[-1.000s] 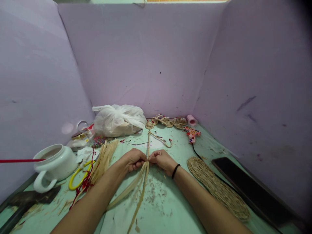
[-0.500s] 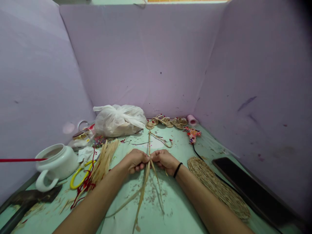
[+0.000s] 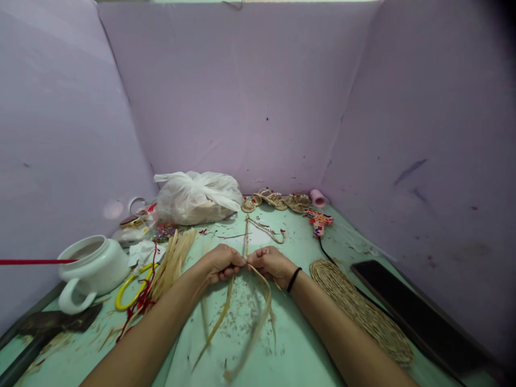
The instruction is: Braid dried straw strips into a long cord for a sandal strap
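Observation:
A thin braid of straw-coloured fibre (image 3: 246, 236) runs from the back of the green table down to my fingers. My left hand (image 3: 224, 263) pinches it from the left, fingers curled, and my right hand (image 3: 272, 264), with a black band at the wrist, pinches it from the right. The two sets of fingertips almost meet at the braid's lower end. Loose flat strands (image 3: 262, 312) hang below toward me, one from the left fingers and others from the right. Near the braid's far end, another thin braided piece with a red tip (image 3: 278, 236) slants off to the right.
On the left stand a white pot (image 3: 97, 263), yellow-handled scissors (image 3: 121, 301), a fibre bundle (image 3: 177, 258) with red thread, and a hammer-like tool (image 3: 48, 328). A white plastic bag (image 3: 197, 199) and small woven sandals (image 3: 274, 201) lie behind. On the right are a patterned glue gun (image 3: 318, 221) and woven oval mat (image 3: 358, 309).
The loose strands have shifted: one now hangs to the left from my left fingers, while a longer one has swung right and bows outward. Both hands keep pinching at nearly the same spot.

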Available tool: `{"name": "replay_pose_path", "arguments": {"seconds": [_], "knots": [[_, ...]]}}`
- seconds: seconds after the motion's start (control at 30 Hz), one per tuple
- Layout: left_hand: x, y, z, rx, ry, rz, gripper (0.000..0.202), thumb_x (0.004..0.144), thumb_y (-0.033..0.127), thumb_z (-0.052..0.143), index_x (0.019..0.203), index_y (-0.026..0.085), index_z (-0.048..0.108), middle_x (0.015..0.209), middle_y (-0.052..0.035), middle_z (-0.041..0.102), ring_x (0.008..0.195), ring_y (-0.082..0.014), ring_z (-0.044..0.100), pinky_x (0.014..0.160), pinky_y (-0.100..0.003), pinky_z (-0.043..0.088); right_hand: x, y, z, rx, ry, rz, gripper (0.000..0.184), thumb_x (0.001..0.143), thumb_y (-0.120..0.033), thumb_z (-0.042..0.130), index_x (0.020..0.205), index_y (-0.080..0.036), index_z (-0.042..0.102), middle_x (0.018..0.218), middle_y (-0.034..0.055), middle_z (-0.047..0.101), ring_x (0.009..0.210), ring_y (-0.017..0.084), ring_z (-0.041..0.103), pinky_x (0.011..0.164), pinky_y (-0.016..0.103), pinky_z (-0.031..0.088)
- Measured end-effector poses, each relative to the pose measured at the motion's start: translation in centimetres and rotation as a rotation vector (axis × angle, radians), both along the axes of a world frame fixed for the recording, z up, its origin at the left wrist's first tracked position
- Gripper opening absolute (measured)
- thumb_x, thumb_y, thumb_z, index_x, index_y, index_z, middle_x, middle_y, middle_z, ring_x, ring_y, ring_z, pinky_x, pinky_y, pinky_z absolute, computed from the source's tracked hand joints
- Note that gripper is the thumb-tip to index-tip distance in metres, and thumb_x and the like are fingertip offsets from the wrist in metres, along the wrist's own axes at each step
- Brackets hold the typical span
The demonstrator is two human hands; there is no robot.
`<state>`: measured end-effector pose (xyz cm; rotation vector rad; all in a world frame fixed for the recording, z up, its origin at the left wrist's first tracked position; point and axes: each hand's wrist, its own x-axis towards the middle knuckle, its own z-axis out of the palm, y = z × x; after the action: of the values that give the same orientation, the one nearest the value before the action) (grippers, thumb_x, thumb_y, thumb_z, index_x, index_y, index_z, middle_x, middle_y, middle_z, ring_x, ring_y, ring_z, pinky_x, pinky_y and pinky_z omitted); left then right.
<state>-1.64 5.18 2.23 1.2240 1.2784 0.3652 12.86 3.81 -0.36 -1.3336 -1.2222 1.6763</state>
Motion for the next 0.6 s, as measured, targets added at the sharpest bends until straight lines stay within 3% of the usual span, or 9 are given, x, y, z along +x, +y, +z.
{"name": "replay_pose_path", "arguments": {"seconds": [0.23, 0.43, 0.6], "knots": [[0.4, -0.1, -0.5, 0.100, 0.038, 0.018, 0.012, 0.055, 0.022, 0.052, 0.048, 0.014, 0.046, 0.034, 0.0067, 0.033, 0.027, -0.0031, 0.021, 0.031, -0.020, 0.009, 0.5, 0.2, -0.4, 0.096, -0.125, 0.048, 0.010, 0.059, -0.017, 0.053, 0.051, -0.012, 0.055, 0.032, -0.0079, 0.034, 0.031, 0.003, 0.021, 0.035, 0.020, 0.011], [0.9, -0.2, -0.4, 0.129, 0.031, 0.020, 0.018, 0.056, 0.022, 0.051, 0.044, 0.017, 0.039, 0.033, 0.0072, 0.030, 0.027, -0.0033, 0.018, 0.033, -0.021, 0.007, 0.5, 0.7, -0.2, 0.233, -0.322, 0.023, 0.007, 0.055, -0.010, 0.052, 0.049, -0.012, 0.054, 0.040, -0.0049, 0.045, 0.039, 0.004, 0.032, 0.040, 0.018, 0.024], [1.1, 0.0, -1.1, 0.261, 0.027, 0.023, 0.019, 0.052, 0.015, 0.049, 0.039, 0.016, 0.035, 0.032, 0.0069, 0.027, 0.031, -0.0023, 0.017, 0.036, -0.022, 0.007, 0.7, 0.8, -0.3, 0.374, -0.530, 0.007, 0.006, 0.055, -0.015, 0.054, 0.051, -0.013, 0.058, 0.046, -0.0017, 0.051, 0.047, 0.008, 0.042, 0.043, 0.018, 0.028]]}}
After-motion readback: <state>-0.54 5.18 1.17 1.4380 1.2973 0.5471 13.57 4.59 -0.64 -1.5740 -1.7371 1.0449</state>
